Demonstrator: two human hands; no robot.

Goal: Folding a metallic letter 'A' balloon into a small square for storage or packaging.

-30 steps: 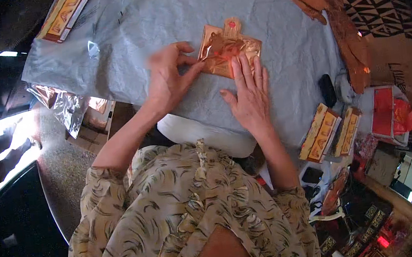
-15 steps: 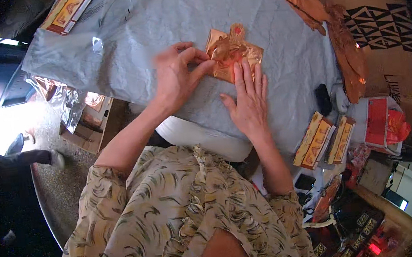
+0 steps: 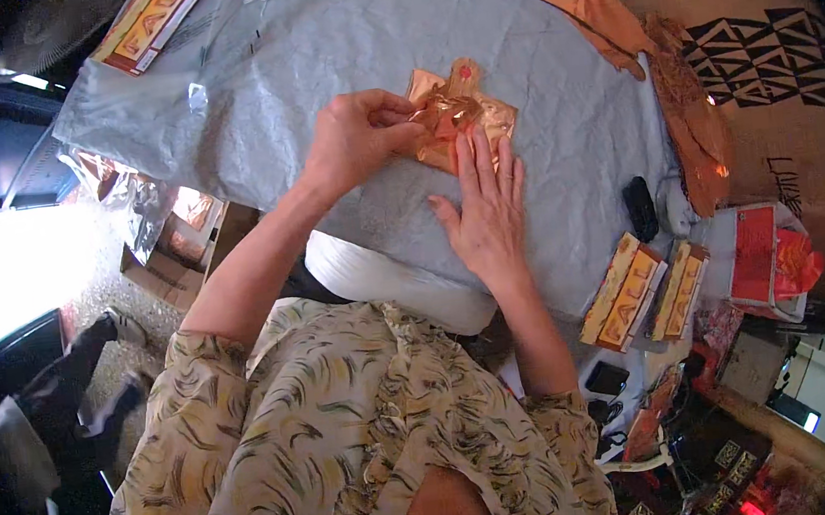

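A: Where is the shiny orange foil sheet (image 3: 463, 116)?

B: It lies on the grey cloth (image 3: 313, 77), at about 12 o'clock from the person's chest, near the middle of the covered table.

A: And the left hand (image 3: 355, 143)?

B: Fingers curled, thumb and fingertips pinching the foil's crumpled left edge.

A: The right hand (image 3: 488, 214)?

B: Spread flat, palm down on the cloth, fingertips pressing the foil's lower edge.

A: What surrounds them?

B: Two yellow-and-red boxes (image 3: 643, 294) lie at 4 o'clock from the right hand, a small black object (image 3: 640, 208) at 3 o'clock, and a flat yellow-and-red packet (image 3: 151, 18) at 10 o'clock.
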